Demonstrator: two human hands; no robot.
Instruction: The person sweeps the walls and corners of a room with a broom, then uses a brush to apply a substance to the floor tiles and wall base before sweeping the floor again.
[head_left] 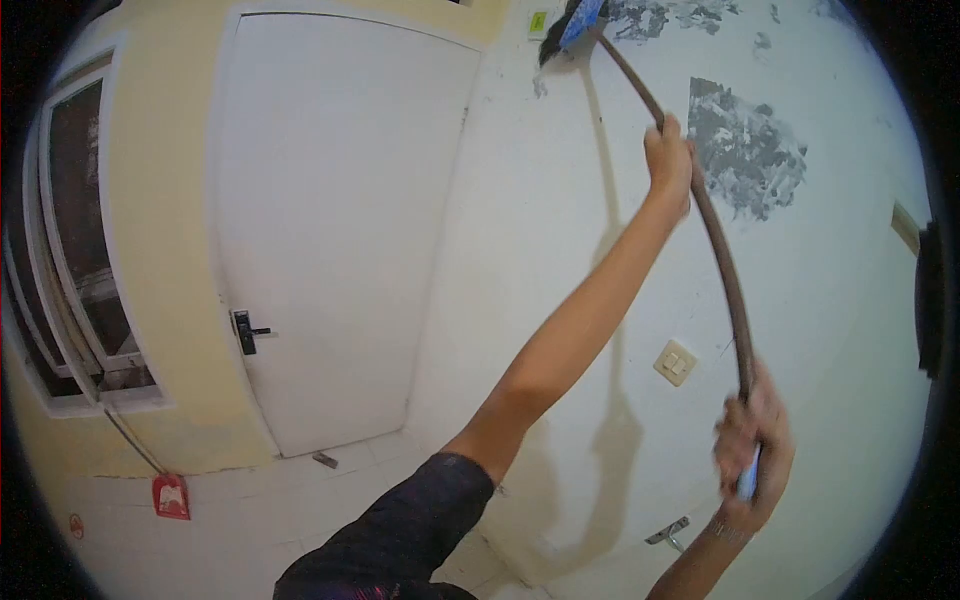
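Note:
A long brown-handled broom (725, 255) rises diagonally in front of the white wall. Its blue head with dark bristles (580, 28) is up at the top edge, at or very near the wall. My left hand (669, 165) is wrapped round the upper part of the handle. Lower down, my right hand (755, 440), slightly blurred, is closed round the handle near its light blue end. Beside the handle, the wall has a grey patch of peeled paint (745, 150), and more peeling shows near the broom head.
A white door (340, 230) with a black handle (245, 332) stands left of the wall. A light switch (675, 363) is left of the handle. On the tiled floor are a red dustpan (171, 496) and a small dark object (325, 460). A window (90, 230) is far left.

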